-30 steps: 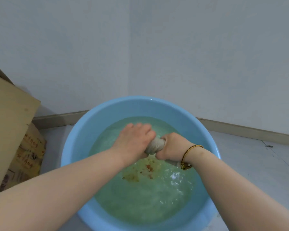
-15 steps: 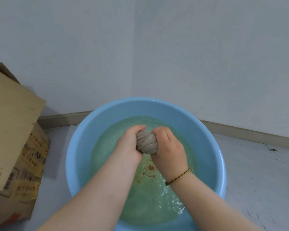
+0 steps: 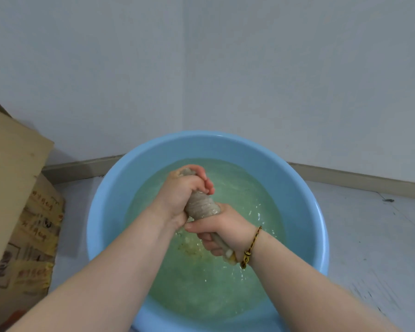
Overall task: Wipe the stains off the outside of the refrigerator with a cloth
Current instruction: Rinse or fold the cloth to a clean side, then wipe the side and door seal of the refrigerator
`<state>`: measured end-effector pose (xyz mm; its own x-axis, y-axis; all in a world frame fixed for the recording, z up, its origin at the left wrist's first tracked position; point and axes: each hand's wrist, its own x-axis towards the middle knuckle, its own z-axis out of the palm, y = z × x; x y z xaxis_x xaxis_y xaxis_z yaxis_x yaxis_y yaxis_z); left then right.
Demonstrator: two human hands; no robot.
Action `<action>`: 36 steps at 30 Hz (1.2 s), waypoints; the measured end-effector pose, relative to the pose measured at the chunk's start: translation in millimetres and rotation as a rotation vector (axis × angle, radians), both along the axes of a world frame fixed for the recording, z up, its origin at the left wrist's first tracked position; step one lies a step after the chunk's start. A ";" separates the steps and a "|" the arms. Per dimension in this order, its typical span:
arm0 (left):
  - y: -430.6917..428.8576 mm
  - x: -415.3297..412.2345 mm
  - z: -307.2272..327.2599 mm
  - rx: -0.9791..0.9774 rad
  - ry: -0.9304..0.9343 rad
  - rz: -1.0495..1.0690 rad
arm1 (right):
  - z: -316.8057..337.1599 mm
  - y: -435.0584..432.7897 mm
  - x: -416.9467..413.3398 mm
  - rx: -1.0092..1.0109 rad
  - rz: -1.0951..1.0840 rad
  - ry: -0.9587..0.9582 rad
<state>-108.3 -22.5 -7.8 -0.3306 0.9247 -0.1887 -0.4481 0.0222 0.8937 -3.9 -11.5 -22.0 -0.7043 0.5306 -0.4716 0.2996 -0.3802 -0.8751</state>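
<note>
Since half a second ago, the cloth [image 3: 201,207] has changed from a bunched ball to a twisted rope. The left hand [image 3: 182,190] grips its 11 o'clock end and the right hand [image 3: 225,228] its 5 o'clock end, fingers curled tight, above the basin centre. Judgement: wringing is in progress and wiping has not resumed; the refrigerator is out of view. The blue basin [image 3: 101,212] holds greenish water [image 3: 201,291]. The brownish patches at its centre may be residue.

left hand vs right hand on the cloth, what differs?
The left hand grips the far end of the twisted cloth; the right hand grips its near end, lower in the view. The right hand's wrist wears a braided bracelet; the left hand's wrist is bare. Both wrap round the cloth above the water in the blue basin.
</note>
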 end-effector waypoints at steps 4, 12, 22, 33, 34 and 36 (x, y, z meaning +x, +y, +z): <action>-0.8 -2.7 -1.6 0.022 -0.043 -0.118 | -2.4 1.3 0.4 -0.124 0.046 0.099; 14.7 -2.7 -9.2 -0.073 -0.072 -0.101 | -1.6 28.4 7.9 0.035 -0.164 0.017; 24.3 0.7 129.0 -0.364 -0.063 -0.015 | 130.0 43.7 10.7 0.498 -0.297 -0.040; 13.6 8.9 408.6 -0.260 0.178 -0.183 | 424.9 38.5 41.2 0.488 -0.580 0.025; 11.8 13.5 429.7 -0.242 0.166 -0.172 | 448.1 32.9 44.0 0.503 -0.580 0.019; 7.4 22.2 468.8 -0.216 0.166 -0.156 | 488.6 20.6 51.6 0.521 -0.547 -0.011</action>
